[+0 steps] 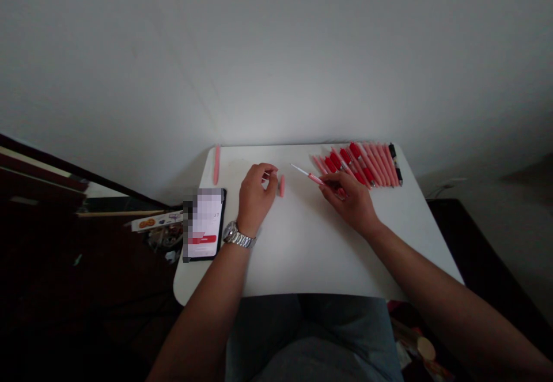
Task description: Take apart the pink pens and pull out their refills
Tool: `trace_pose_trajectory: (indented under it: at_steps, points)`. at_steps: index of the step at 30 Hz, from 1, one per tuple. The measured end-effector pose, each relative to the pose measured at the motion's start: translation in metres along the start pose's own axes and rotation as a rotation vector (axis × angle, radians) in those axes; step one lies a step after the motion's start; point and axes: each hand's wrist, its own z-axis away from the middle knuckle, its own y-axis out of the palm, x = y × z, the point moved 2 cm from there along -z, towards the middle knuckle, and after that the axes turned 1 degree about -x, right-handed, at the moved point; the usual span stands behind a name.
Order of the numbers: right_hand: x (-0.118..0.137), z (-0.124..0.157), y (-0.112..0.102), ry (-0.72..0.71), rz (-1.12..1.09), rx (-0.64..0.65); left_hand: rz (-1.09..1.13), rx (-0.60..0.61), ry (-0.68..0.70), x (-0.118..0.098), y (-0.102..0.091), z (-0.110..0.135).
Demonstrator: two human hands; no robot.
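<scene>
My right hand (352,200) is closed on a thin pen refill (305,173) with a pink front piece, its tip pointing left over the white table (302,255). My left hand (256,193), with a metal watch on the wrist, is curled with its fingertips pinched on something small that I cannot make out. A short pink pen piece (282,185) lies just right of those fingers. A row of several pink and red pens (358,164) lies at the table's back right, just beyond my right hand.
A phone (204,223) with a lit screen lies at the table's left edge. One pink pen barrel (216,164) lies alone at the back left corner. Dark clutter sits on the floor to the left. A grey wall stands behind the table.
</scene>
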Motion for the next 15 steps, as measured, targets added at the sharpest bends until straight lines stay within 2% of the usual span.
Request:
trace_pose_trajectory:
  at_steps: [15]
  points:
    - [-0.003, 0.000, 0.001, 0.003, -0.006, 0.002, -0.182, 0.159, 0.021, 0.011, -0.002, 0.001]
